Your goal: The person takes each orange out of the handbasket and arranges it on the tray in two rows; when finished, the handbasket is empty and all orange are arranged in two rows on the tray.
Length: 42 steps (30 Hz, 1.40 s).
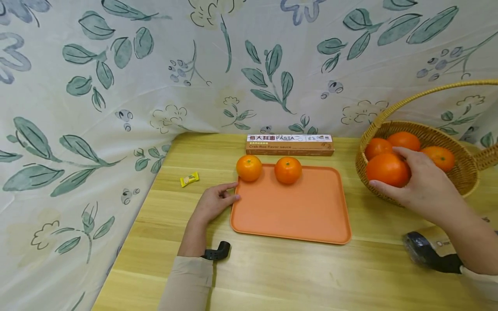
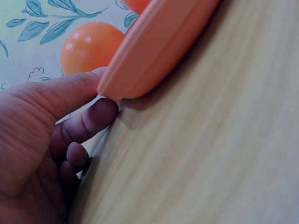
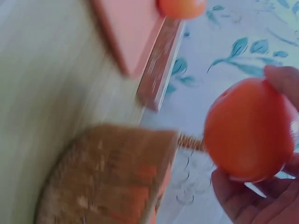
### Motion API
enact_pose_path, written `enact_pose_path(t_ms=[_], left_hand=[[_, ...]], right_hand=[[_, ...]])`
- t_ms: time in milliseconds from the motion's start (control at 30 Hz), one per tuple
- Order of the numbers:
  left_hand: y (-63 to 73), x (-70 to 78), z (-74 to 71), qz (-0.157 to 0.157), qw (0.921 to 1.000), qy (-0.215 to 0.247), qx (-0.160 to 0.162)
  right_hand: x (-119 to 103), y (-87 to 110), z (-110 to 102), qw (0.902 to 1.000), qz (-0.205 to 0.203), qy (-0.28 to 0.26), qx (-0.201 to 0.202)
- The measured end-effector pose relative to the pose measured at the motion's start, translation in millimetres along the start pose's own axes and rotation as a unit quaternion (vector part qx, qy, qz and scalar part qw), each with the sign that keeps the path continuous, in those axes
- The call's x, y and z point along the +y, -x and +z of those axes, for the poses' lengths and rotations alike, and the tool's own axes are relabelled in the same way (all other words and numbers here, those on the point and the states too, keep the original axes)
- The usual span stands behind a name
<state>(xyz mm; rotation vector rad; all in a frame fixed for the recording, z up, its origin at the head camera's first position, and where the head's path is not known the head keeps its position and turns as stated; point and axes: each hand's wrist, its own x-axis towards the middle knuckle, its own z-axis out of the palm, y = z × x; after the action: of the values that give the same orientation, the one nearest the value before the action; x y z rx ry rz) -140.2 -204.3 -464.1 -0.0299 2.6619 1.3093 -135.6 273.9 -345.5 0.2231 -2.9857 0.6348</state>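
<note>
My left hand [image 1: 215, 202] is at the left edge of an orange tray [image 1: 289, 207], pinching its rim between thumb and fingers [image 2: 100, 114]. On the tray's far left corner sits an orange [image 1: 249, 168]; a second, redder orange [image 1: 288, 170] lies along the far rim. A smooth red-orange tomato [image 3: 250, 130] is gripped in my right hand [image 1: 429, 181], over the near side of a wicker basket [image 1: 467, 186]. Inside that basket are more round fruits, including an orange [image 1: 438, 158] and a red-orange fruit [image 1: 404, 141]. Part of the basket's contents is hidden by my hand.
A pasta box [image 1: 289, 145] stands behind the tray against the leaf-print cloth [image 1: 186, 86]. Left of the tray lies a small yellow wrapped packet [image 1: 189, 179]. The basket's tall handle [image 1: 424, 93] arches over its opening. A brownish package [image 1: 437, 239] lies partly under my right forearm.
</note>
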Motion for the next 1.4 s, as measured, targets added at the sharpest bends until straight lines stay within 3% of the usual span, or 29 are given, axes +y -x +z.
enact_pose_path(t_ms=[200, 467, 733, 1067, 1400], left_hand=[[-0.3, 0.0, 1.0, -0.002, 1.0, 0.0, -0.003], [-1.4, -0.7, 3.8, 0.002, 0.9999, 0.008, -0.007], [-2.1, -1.2, 5.1, -0.001, 1.0, 0.005, -0.007], [-1.4, -0.4, 2.6, -0.004, 1.0, 0.0, -0.003], [-1.6, 0.0, 0.9, -0.003, 1.0, -0.006, 0.0]], right_hand=[[-19.5, 7.2, 23.0, 0.9991, -0.023, -0.035, 0.01], [-43.1, 14.0, 61.8, 0.9946, -0.007, -0.103, -0.007], [-60.2, 2.8, 90.3, 0.9857, 0.008, -0.168, 0.017], [-69.3, -16.1, 99.7, 0.9726, 0.09, -0.21, 0.041], [-58.9, -32.5, 112.1, 0.9606, 0.118, -0.249, 0.034]])
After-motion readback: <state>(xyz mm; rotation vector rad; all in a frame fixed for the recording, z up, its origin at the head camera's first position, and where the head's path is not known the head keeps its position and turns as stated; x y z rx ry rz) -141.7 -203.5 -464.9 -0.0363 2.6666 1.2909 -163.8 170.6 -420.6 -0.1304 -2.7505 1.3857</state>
